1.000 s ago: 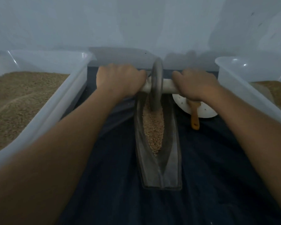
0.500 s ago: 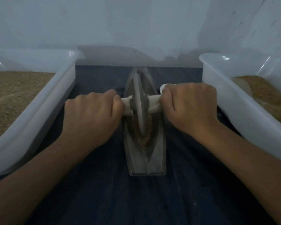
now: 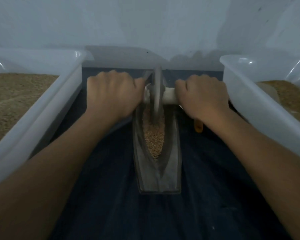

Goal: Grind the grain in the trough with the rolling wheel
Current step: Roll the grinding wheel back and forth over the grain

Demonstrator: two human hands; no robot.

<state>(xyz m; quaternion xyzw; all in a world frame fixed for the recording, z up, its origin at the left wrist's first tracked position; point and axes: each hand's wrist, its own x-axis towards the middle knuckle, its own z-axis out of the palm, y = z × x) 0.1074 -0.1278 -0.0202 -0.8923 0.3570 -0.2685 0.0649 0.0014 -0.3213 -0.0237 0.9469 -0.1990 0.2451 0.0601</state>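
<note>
Head view: the rolling wheel [image 3: 156, 91] stands upright at the far end of the trough [image 3: 157, 148], which lies on the dark desk [image 3: 206, 196]. Left hand [image 3: 111, 94] and right hand [image 3: 202, 96] each curl tightly round one end of the pale axle [image 3: 169, 97]. Grain [image 3: 154, 135] fills the groove nearer the person. Even downward pressure from both hands should keep the wheel centred.

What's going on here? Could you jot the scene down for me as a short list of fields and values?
Activity: grinding by hand
Tool: rolling wheel on a pale handle, at the trough's far end
Left hand: grips the handle left of the wheel
Right hand: grips the handle right of the wheel
Trough: holds grain
Sides: left bin, right bin, both with grain
Surface: dark cloth
</note>
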